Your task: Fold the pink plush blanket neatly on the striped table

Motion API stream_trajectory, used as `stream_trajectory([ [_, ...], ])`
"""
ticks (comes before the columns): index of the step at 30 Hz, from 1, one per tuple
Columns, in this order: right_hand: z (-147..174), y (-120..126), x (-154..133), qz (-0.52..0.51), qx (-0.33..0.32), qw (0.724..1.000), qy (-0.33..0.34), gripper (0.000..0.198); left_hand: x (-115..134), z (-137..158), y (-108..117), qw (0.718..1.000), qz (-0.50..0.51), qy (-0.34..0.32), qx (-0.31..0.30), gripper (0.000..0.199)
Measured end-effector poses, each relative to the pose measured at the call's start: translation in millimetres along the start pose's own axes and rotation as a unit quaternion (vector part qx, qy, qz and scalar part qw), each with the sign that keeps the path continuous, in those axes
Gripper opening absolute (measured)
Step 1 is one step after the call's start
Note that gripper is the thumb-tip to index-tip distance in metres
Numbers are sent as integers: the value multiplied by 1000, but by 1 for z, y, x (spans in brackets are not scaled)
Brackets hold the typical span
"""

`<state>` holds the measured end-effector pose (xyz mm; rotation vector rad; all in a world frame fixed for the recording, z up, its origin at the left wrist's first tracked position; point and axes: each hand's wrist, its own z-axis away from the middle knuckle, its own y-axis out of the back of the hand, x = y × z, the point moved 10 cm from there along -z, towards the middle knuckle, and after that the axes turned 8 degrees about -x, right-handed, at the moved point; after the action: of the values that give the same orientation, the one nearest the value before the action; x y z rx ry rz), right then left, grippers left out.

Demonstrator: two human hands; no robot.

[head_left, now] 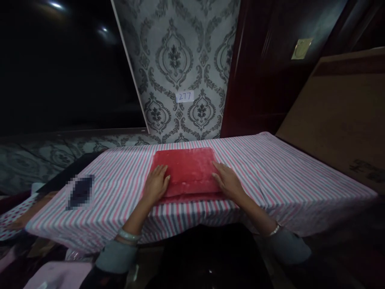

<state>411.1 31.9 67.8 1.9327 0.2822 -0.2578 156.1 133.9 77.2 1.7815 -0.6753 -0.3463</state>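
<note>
red cloth: a folded, soft-looking piece of red cloth (189, 168) lies flat near the middle of the striped tablecloth (285, 172), towards its near edge; its near side shows more than one layer, and small creases cross its top.
left hand: the left hand (156, 182) lies palm down on the left side of the red cloth, fingers stretched towards the far side, thumb apart and pointing in over the red; it presses flat, with nothing gripped that shows.
right hand: the right hand (229, 181) rests palm down at the right side of the red cloth, fingers long and reaching far and left, thumb apart; fingertips and thumb touch the red, and no grip shows.
wrists: a pale bangle (128, 235) on the left, a thin bracelet (275, 229) on the right, each just above a grey cuff.
tablecloth: white with pink and grey stripes, hanging over the near edge.
left side: a pixelated dark patch (80, 192) sits on the stripes; what it is cannot be told.
far side: patterned wallpaper (174, 56) bears a paper label (184, 96) reading 277; a large dark screen (66, 68) stands to its left.
right side: a big brown cardboard box (339, 116).
</note>
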Motion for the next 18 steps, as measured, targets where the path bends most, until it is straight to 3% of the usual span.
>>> stream_trajectory([
  [3,-48,-2,-12,20,-22,999,-40,61,-23,-20,4,996,-52,59,-41,59],
  [6,-74,-24,-17,50,-55,994,-85,65,-24,-25,-9,993,-86,67,-53,62],
  [12,-62,-77,-1,76,-86,988,-100,64,-33,-7,-61,987,-80,103,-94,64],
  [18,-60,-82,5,75,-77,989,-100,64,-38,-7,-62,989,-81,95,-79,64],
])
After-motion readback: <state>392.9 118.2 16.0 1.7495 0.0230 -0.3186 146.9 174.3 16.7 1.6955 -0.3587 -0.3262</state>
